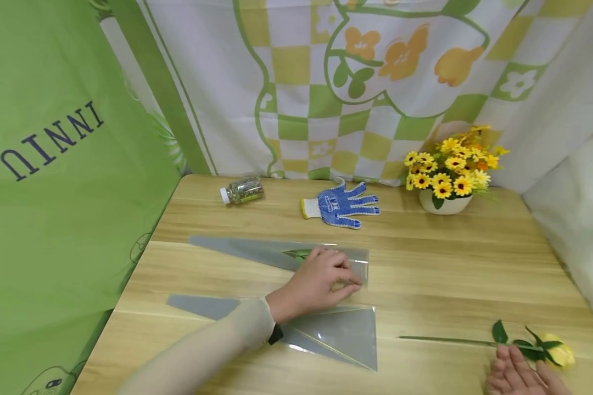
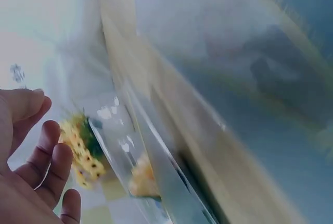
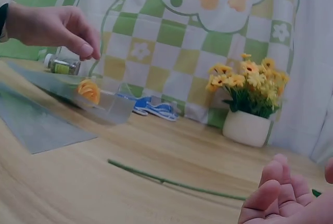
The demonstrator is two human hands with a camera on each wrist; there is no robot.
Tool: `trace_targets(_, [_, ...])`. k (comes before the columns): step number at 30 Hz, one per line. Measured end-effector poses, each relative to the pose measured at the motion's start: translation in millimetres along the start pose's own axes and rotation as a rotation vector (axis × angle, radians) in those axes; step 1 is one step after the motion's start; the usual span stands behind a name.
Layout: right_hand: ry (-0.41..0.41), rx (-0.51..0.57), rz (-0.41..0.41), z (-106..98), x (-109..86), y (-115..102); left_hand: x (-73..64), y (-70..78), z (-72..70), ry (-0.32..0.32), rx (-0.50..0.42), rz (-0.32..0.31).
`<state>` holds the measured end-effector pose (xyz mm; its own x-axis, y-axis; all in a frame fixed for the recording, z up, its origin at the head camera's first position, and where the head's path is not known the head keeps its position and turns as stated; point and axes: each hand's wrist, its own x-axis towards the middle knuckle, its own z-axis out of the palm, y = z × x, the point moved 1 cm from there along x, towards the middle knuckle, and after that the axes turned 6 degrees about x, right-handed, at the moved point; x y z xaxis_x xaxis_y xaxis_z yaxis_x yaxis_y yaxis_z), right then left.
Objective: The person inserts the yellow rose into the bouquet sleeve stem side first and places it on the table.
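My left hand (image 1: 321, 280) hovers just above the upper clear flower sleeve (image 1: 247, 249), fingers loosely bent. In the left wrist view nothing shows between its fingers (image 2: 39, 159). Inside that sleeve lies an orange-yellow rose (image 3: 88, 92) with green leaves; from the head, the hand hides its bloom. A second clear sleeve (image 1: 341, 334) lies flat, partly under the left forearm. On the right, a yellow rose (image 1: 564, 351) with a long green stem lies on the table. Beside its leaves is my right hand (image 1: 516, 376), palm up with relaxed fingers; whether it touches the stem I cannot tell.
Along the back of the wooden table (image 1: 449, 263) are a clear bottle (image 1: 245, 191) with a white cap, a blue-and-white work glove (image 1: 343, 204), and a white pot (image 1: 445, 204) of yellow flowers. Patterned cloth (image 1: 306, 82) hangs behind; green fabric (image 1: 54, 219) is at the left.
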<state>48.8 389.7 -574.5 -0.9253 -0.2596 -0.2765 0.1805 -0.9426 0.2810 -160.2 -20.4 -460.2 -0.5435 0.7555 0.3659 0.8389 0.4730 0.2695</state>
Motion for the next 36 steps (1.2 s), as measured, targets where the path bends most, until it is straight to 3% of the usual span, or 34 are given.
trace_targets(4, [-0.025, -0.097, 0.125, -8, -0.5, -7, -12.1, 15.7, 0.0, -0.088, 0.111, 0.043])
trace_targets(9, [-0.093, -0.146, 0.142, -7, 3.1, 0, -17.7, 30.3, 12.4, -0.247, 0.236, 0.130])
trace_targets(14, [-0.038, 0.001, 0.079, -9, 8.2, 8, -18.4, 35.3, 22.1, -0.341, 0.281, 0.155])
trace_targets(18, [-0.048, 0.020, 0.084, -13, 10.2, 7, -20.1, 36.1, 27.6, -0.393, 0.354, 0.159])
trace_targets(22, [-0.207, -0.042, 0.153, -16, 14.1, 2, -22.7, 35.6, 31.1, -0.421, 0.400, 0.161])
trace_targets(25, [-0.396, -0.119, 0.217, -16, 16.3, -2, -22.2, 34.5, 31.5, -0.414, 0.398, 0.160])
trace_targets(27, [-0.458, -0.162, 0.201, -15, 14.9, -5, -21.4, 33.8, 30.8, -0.405, 0.387, 0.158])
trace_targets(32, [-0.350, -0.110, 0.099, -11, 9.1, -10, -21.8, 32.2, 28.5, -0.399, 0.341, 0.140])
trace_targets(36, [-0.290, -0.138, 0.138, -4, 7.4, -12, -23.2, 29.8, 28.9, -0.392, 0.307, 0.122])
